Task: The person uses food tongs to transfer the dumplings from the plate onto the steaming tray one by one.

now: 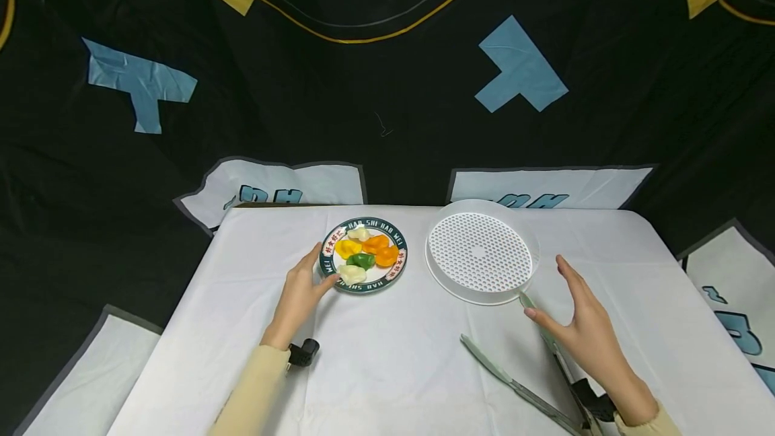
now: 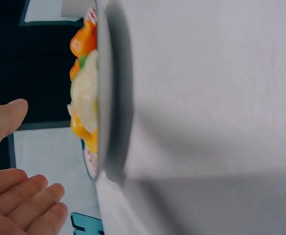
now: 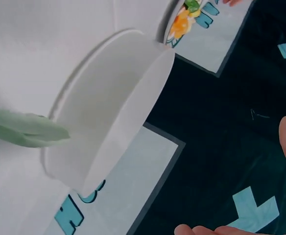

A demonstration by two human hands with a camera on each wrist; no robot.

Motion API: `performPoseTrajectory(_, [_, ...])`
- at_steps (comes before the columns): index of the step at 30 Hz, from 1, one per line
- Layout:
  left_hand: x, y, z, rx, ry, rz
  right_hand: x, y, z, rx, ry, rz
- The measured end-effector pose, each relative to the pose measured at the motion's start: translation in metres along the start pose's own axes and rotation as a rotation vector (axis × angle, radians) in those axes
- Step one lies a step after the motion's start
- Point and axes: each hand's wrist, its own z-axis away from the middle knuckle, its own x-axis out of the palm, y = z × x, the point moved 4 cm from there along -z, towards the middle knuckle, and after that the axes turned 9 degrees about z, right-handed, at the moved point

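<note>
In the head view my left hand (image 1: 301, 298) is at the left edge of a round plate (image 1: 329, 268) with a green lettered rim. Thumb and fingers are spread apart there; whether they touch the rim I cannot tell. Small lumpy food pieces lie on the plate: white (image 1: 352, 274), yellow (image 1: 348, 248), orange (image 1: 386, 256) and green (image 1: 361, 260). My right hand (image 1: 584, 328), thumb and fingers apart, hovers above a pair of tongs (image 1: 493, 367) with pale green tips. It holds nothing. To its left stands a white round steamer basket (image 1: 478, 252) with a perforated base.
A white cloth covers the table (image 1: 387, 369). One tong tip (image 1: 525, 299) lies close by the steamer's front right rim. Behind the table hangs a black curtain (image 1: 363, 106) with blue and yellow patches. Each wrist wears a small black camera (image 1: 304, 353).
</note>
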Motion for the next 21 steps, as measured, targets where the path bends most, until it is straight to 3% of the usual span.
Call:
performPoseTrajectory(4, [0.0, -0.013, -0.005, -0.056, -0.026, 0.022, -0.003, 0.002, 0.015, 0.043, -0.005, -0.02])
performPoseTrajectory(9, [-0.001, -0.023, -0.01, -0.064, -0.031, 0.075, -0.002, 0.005, 0.033, 0.091, -0.015, -0.023])
performPoseTrajectory(15, [-0.003, -0.032, -0.013, -0.124, -0.035, 0.137, 0.009, 0.014, 0.056, 0.206, -0.092, -0.038])
performPoseTrajectory(21, [-0.001, -0.041, -0.017, -0.165, -0.045, 0.213, 0.022, 0.024, 0.083, 0.271, -0.123, -0.051])
